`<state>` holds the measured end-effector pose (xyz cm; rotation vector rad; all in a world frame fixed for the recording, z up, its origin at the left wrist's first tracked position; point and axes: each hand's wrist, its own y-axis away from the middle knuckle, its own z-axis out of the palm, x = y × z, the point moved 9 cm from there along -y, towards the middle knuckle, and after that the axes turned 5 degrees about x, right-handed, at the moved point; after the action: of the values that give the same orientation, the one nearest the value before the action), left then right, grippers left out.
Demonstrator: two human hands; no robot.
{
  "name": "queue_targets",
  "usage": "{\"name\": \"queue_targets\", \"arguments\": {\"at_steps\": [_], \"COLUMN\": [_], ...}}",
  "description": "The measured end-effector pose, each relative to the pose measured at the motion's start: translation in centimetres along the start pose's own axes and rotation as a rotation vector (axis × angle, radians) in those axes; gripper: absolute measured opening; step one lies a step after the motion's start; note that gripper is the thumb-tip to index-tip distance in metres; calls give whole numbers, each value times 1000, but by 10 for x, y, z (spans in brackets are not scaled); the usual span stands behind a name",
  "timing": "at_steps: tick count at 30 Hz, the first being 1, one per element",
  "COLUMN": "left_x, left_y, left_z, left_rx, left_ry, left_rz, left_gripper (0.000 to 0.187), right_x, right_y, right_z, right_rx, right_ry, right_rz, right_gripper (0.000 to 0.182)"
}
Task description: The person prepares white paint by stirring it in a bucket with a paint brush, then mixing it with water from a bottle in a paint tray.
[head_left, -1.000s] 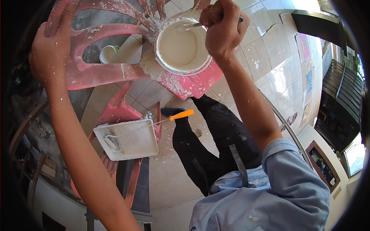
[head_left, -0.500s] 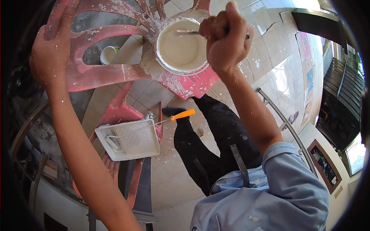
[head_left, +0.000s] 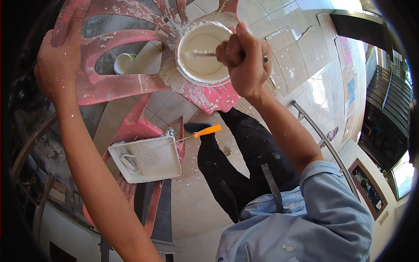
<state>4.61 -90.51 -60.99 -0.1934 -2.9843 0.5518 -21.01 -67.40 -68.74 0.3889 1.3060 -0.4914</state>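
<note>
Stick [head_left: 204, 53]: right hand [head_left: 248, 64], arm bent, fingers clenched round it; long axis crosswise, tip leftward within bucket [head_left: 191, 77] rim; outstretched left hand [head_left: 59, 70] grasps chair [head_left: 118, 90].

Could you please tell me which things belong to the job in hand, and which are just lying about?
Job:
pink chair, left hand on it
paint bucket
blurred tool in right hand
probably roller and tray

Apparently lying about:
small white tub
brown boxlike object

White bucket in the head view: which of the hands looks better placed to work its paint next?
Probably the right: the right hand already holds a blurred tool over the white bucket, while the left hand is away at the edge of the pink chair.
</note>
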Motion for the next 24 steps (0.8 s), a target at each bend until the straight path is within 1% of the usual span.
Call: {"name": "queue_targets", "arguments": {"at_steps": [2, 3, 4, 6, 8, 9, 12, 14, 17, 19, 20, 21, 22, 24], "left_x": [2, 2, 1, 3, 2, 1, 0, 1, 0, 4, 5, 6, 6, 5], "left_y": [2, 3, 2, 2, 1, 0, 0, 1, 1, 3, 3, 4, 3, 3], "left_z": [-2, -3, -3, -1, -1, -1, -1, -1, -4, -5, -6, -7, -7, -5], "left_rx": [-15, -25, -40, -76, -44, -30, -11, -2, -13, -27, -27, -28, -27, -31], "left_ry": [23, 32, 13, -15, -4, -4, 6, 38, 24, 24, 30, 33, 29, 22], "left_rz": [-17, -26, -17, -5, -15, -14, -10, -15, -28, -29, -27, -24, -24, -20], "left_gripper": [99, 99, 100, 101, 101, 100, 100, 99, 98, 97, 97, 96, 96, 95], "right_x": [9, 7, 7, -7, -29, -21, -4, 19, 12, 8, 2, -2, -10, -12], "right_y": [26, 27, 19, -18, -48, -56, -15, 27, 46, 12, -13, -34, -50, -53], "right_z": [9, 8, 3, -9, -16, -29, -30, -21, -5, -22, -28, -31, -31, -30], "right_rx": [-243, -343, -387, -175, 7, 125, 363, 98, -310, -200, -90, -47, -17, 121], "right_ry": [243, 421, 474, 478, 488, 306, 81, 141, 183, 209, 192, 160, 197, 117], "right_rz": [203, 208, 210, 17, -261, -323, -220, -123, 132, 162, 107, 95, -67, -283], "right_gripper": [56, 56, 57, 54, 52, 51, 51, 52, 56, 55, 55, 55, 56, 54]}}
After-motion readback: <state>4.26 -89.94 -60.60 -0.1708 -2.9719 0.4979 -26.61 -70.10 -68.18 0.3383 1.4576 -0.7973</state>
